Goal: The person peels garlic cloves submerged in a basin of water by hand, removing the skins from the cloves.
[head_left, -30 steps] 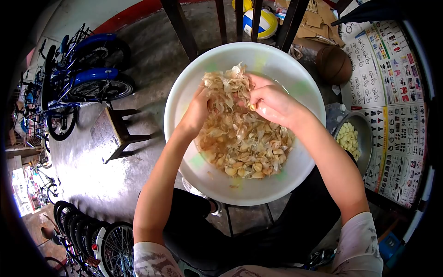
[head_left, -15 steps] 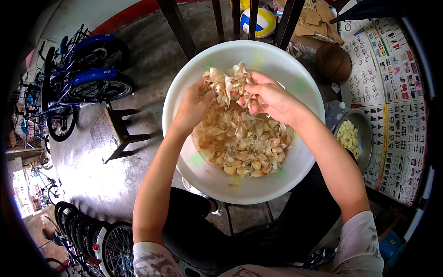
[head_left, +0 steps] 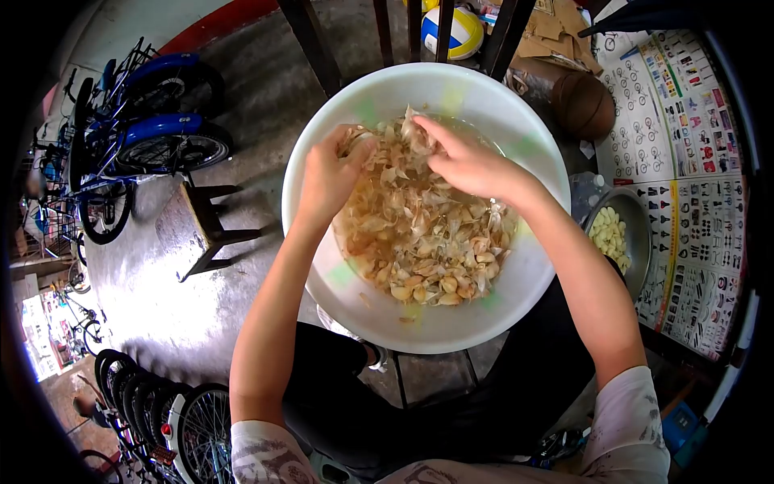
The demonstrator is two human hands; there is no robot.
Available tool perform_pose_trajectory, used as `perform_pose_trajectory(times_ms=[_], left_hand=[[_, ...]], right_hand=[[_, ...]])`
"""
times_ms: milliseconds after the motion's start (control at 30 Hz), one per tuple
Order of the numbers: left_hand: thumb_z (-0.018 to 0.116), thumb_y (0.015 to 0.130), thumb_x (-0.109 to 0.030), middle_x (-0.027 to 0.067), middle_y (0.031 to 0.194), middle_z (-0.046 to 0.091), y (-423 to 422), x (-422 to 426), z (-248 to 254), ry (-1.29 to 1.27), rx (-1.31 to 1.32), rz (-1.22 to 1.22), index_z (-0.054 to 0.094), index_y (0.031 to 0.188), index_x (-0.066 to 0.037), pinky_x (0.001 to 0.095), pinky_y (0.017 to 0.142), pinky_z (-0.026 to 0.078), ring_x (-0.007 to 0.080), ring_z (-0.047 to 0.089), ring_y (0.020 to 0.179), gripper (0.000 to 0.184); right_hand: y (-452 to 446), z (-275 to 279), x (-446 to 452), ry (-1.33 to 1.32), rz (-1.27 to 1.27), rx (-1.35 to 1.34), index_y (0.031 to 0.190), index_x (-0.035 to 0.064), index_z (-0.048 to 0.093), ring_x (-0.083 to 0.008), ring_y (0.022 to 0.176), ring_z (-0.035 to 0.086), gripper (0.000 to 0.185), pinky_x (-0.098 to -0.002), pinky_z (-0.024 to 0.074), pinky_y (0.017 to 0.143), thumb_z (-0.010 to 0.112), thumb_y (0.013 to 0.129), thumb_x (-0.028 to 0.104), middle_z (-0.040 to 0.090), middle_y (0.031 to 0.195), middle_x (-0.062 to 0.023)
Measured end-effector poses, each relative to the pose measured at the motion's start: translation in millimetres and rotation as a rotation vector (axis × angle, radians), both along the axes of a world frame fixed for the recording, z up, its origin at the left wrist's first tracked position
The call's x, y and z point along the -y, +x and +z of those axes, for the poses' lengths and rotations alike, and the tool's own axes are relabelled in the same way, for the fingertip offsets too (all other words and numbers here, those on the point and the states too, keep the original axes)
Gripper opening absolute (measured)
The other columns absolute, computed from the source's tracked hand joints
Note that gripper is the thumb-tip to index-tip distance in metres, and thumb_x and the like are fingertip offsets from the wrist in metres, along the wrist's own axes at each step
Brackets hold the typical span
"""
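A: Status on the left hand?
B: Narrow. Fingers are curled in toward the thumb, and a bit of garlic skin is pinched there, at the far left part of the basin.
A: Right hand?
B: Index finger is held out nearly straight, thumb tucked below. Skin is touched at the fingertips; whether any is gripped cannot be told.
A: Garlic location?
B: Unpeeled garlic cloves are piled in the white plastic basin, mostly on the side nearer the person. Loose skin is spread over them and up to both hands. Brownish water is seen around the heap.
A: Basin placement?
B: Set in front of the person, between the knees. Black trousers are seen below the rim. What it is borne on is hidden.
A: Peeled stock?
B: Peeled garlic cloves are held in a steel bowl, just beside the basin, on the right. Neither hand is near it.
A: Surroundings?
B: Printed sheet with bicycle and parts pictures is laid at the right. Basketball and volleyball are placed beyond the basin. Wooden stool is stood on the floor at the left; blue-fendered bicycles are parked past it.
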State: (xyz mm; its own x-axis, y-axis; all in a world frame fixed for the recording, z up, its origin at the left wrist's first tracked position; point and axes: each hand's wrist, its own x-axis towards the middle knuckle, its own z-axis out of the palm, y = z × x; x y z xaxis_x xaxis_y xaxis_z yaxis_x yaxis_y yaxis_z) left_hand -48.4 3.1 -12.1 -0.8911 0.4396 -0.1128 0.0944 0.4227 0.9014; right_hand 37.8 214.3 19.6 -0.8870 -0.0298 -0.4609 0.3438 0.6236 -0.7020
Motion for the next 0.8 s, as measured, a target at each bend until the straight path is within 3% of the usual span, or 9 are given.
perform_pose_trajectory(times_ms=[33,67,133,267,367,433,600,667,800], left_hand=[[0.066,0.09,-0.018,0.0142,0.09,0.072,-1.0,0.4,-0.8,-0.03,-0.024,0.019,0.067,0.106,0.002,0.0339,0.076,0.05,0.0203,0.067,0.081,0.026],[0.066,0.09,-0.018,0.0142,0.09,0.072,-1.5,0.5,-0.5,-0.031,-0.022,0.02,0.067,0.106,0.002,0.0339,0.076,0.05,0.0203,0.067,0.081,0.026],[0.065,0.09,-0.017,0.0111,0.084,0.07,-1.1,0.1,2.5,-0.068,-0.035,0.029,0.066,0.106,0.003,0.0333,0.075,0.049,0.0194,0.065,0.077,0.026],[0.056,0.096,-0.011,0.002,0.087,0.06,-3.1,0.9,10.2,0.104,0.306,0.006,0.061,0.112,0.003,0.0259,0.068,0.046,0.0105,0.055,0.076,0.022],[0.05,0.095,0.0,0.0059,0.105,0.056,-3.8,3.9,5.8,0.303,0.389,-0.094,0.054,0.122,0.003,0.0276,0.08,0.049,0.0138,0.056,0.091,0.028],[0.047,0.093,0.006,0.0092,0.123,0.051,-4.1,1.6,14.4,0.549,0.706,-0.096,0.046,0.133,0.003,0.0315,0.093,0.049,0.0167,0.055,0.109,0.04],[0.049,0.094,0.005,0.0118,0.131,0.051,2.0,4.3,22.5,0.463,0.635,-0.224,0.037,0.141,0.003,0.0358,0.099,0.048,0.0194,0.054,0.12,0.049],[0.05,0.095,0.003,0.0126,0.132,0.052,3.6,4.7,22.7,0.442,0.62,-0.222,0.037,0.142,0.003,0.0364,0.099,0.048,0.0198,0.055,0.121,0.049],[0.057,0.095,-0.003,0.0117,0.124,0.059,5.1,6.8,19.0,0.415,0.587,-0.176,0.042,0.138,0.003,0.0337,0.096,0.05,0.0178,0.061,0.111,0.046]], right_hand=[[9.9,-1.1,5.6,0.369,0.059,-0.2,0.151,0.0222,0.033,-0.0344,0.126,0.049,0.066,-0.0445,0.0358,0.108,0.053,0.089,0.015,0.044,0.141,-0.0164],[10.5,-4.1,3.9,0.368,0.06,-0.199,0.151,0.0222,0.033,-0.0344,0.126,0.049,0.066,-0.0445,0.0358,0.108,0.053,0.089,0.015,0.044,0.141,-0.0164],[12.1,-8.6,-3.9,0.826,0.103,-0.474,0.145,0.0193,0.044,-0.0318,0.122,0.052,0.06,-0.0425,0.0452,0.099,0.054,0.088,0.003,0.045,0.138,-0.0167],[7.7,7.8,-10.5,0.596,0.031,-0.539,0.13,0.0108,0.058,-0.0315,0.104,0.062,0.042,-0.0418,0.0557,0.078,0.058,0.089,0.005,0.05,0.13,-0.0157],[11.8,7.2,4.9,0.662,0.026,-0.418,0.123,0.0045,0.059,-0.0335,0.097,0.064,0.034,-0.0432,0.0553,0.078,0.061,0.089,0.009,0.055,0.121,-0.0171],[9.0,-47.3,-12.6,0.553,0.124,-0.393,0.12,0.003,0.059,-0.0335,0.093,0.066,0.033,-0.0433,0.0557,0.075,0.061,0.087,0.008,0.058,0.114,-0.0181],[10.3,-53.6,-1.9,0.598,0.236,-0.044,0.116,0.0013,0.06,-0.0339,0.083,0.068,0.034,-0.0435,0.0563,0.069,0.063,0.082,0.004,0.064,0.097,-0.0194],[16.5,-70.1,0.7,0.703,0.226,-0.266,0.117,0.0024,0.059,-0.0352,0.077,0.069,0.037,-0.0437,0.0563,0.065,0.062,0.079,0.002,0.067,0.092,-0.0173],[22.5,-51.8,3.6,0.788,0.221,-0.433,0.11,0.0027,0.064,-0.0302,0.097,0.063,0.031,-0.0402,0.0552,0.079,0.064,0.079,0.002,0.061,0.114,-0.0167]])
